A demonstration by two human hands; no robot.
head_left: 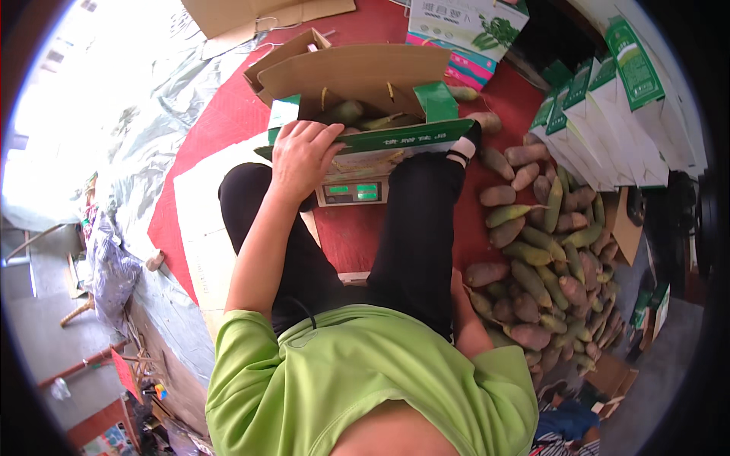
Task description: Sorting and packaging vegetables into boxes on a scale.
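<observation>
Left hand (303, 156) fingers lie spread flat on the open carton (365, 102), its long axis left-right.

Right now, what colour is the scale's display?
Green, lit, on the scale's display; the head view shows it.

Surface: red mat (228, 121) spread on the floor.
Centre: scale (351, 192) on the mat, carrying an open carton (357, 99).
Right: heap of tubers (547, 273), purple and green, directly on the mat.
Far right: row of green-and-white boxes (608, 121) standing beside the heap.
Left: white sheet (199, 228) lying on the mat; plastic film (152, 129) past its edge.
Top: flat cardboard (258, 15), printed box (464, 30).
</observation>
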